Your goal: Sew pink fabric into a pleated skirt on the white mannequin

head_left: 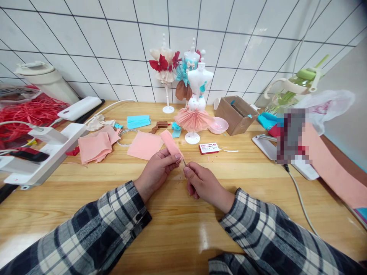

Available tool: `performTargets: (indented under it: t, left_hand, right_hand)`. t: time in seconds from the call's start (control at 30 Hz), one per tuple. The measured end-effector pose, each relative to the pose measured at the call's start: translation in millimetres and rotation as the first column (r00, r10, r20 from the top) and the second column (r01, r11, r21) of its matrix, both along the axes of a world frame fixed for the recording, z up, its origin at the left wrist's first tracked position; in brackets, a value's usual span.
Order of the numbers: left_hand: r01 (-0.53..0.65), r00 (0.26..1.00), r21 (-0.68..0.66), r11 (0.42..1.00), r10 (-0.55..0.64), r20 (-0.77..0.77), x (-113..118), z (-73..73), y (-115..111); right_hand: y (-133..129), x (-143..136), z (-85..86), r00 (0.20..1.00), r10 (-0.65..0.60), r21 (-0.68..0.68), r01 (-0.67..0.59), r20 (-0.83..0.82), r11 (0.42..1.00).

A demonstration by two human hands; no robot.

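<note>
My left hand (157, 170) pinches the lower right end of a folded pink strip (169, 143), which slants up and to the left. Close on its right, my right hand (203, 183) is closed around a small thin metal tool (184, 162), whose tip meets the strip's end; the rest of the tool is hidden in the fingers. A flat pink sheet (145, 145) lies just behind my left hand. Behind both hands stands a white mannequin (200, 82) with a pleated pink skirt (195, 119). Small scraps lie under the fingers.
Two dressed mannequins stand farther back. A red-and-white box (209, 148), a pink bowl (218, 125) and a cardboard box (236, 114) are behind my right hand. Pink sheets (96, 146) and a power strip (54, 156) lie left. A phone and long pink paper (332, 164) lie right.
</note>
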State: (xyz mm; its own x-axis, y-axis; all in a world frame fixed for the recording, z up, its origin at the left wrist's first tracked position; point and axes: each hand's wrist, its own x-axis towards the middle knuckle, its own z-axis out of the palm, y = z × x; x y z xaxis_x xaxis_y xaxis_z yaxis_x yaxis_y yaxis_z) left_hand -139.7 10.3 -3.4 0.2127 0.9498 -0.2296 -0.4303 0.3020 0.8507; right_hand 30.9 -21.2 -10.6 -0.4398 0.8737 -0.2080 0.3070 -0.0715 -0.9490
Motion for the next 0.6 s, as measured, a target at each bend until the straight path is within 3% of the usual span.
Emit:
performTargets:
  t: [0.6]
  left_hand:
    - [-0.006,1.0,0.004,1.0,0.006,0.003,5.8,6.4,-3.3]
  right_hand:
    - [-0.3,-1.7,-2.7,0.999,-0.01,0.013,0.01,-0.045,1.0]
